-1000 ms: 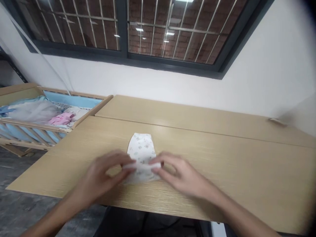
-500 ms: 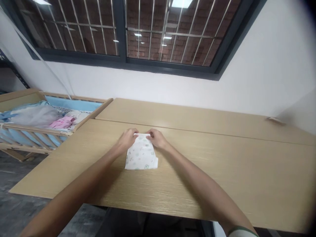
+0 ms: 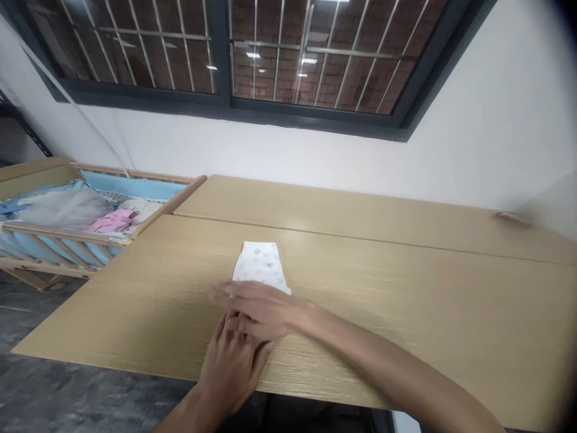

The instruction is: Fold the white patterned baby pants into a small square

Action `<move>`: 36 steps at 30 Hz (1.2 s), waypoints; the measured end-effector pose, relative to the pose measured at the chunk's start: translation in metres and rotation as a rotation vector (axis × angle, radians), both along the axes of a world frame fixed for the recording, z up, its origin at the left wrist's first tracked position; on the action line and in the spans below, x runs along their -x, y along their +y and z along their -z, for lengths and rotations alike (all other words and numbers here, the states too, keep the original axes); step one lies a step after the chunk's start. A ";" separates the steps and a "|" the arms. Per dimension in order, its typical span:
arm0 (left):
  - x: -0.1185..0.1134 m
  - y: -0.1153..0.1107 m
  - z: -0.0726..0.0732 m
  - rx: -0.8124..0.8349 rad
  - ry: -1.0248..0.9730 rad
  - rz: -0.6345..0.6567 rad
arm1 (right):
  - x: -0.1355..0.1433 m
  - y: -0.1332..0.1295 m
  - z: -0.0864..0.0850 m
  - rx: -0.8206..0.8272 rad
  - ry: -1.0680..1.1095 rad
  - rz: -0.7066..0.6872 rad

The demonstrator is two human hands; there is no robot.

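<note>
A small folded white cloth [image 3: 259, 261] with a faint printed pattern lies flat on the wooden table [image 3: 383, 288]. My right hand [image 3: 265, 308] stretches across its near edge, palm down and fingers extended, the fingertips smeared by motion. Just below, my left hand [image 3: 232, 364] is nearest the cloth's lower left corner, back up and fingers pointing forward, thumb apart. The right hand covers the left fingertips and the near part of the cloth, so I cannot tell whether the left fingers touch it.
To the left stands a wooden crib [image 3: 103, 240] with blue lining, holding white netting and a pink cloth [image 3: 113, 221]. A second board [image 3: 360, 207] runs along the wall behind the table, with a small flat object [image 3: 512, 218] at its right. Above is a barred window [image 3: 311, 60].
Both hands have let go of the cloth's far corners and come toward me. The right hand has swung left across the near edge; the left hand is now below it. The cloth stays put.
</note>
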State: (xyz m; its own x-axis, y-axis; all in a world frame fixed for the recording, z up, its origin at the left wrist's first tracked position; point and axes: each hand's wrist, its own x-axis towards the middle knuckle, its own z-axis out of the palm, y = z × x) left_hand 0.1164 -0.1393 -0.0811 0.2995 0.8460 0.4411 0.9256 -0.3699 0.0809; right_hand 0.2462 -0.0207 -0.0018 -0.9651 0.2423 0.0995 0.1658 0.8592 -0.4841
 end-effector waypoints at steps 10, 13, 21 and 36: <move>0.015 0.008 0.004 0.012 -0.009 0.025 | 0.003 0.031 0.034 0.023 -0.135 0.110; 0.014 0.008 0.008 -0.024 0.019 0.018 | 0.003 0.051 0.039 -0.012 -0.132 0.151; 0.014 0.008 0.010 -0.044 0.027 0.009 | -0.003 0.103 0.046 -0.115 -0.123 0.214; 0.026 0.021 0.010 -0.045 0.001 0.073 | -0.020 0.113 0.033 -0.319 0.047 0.424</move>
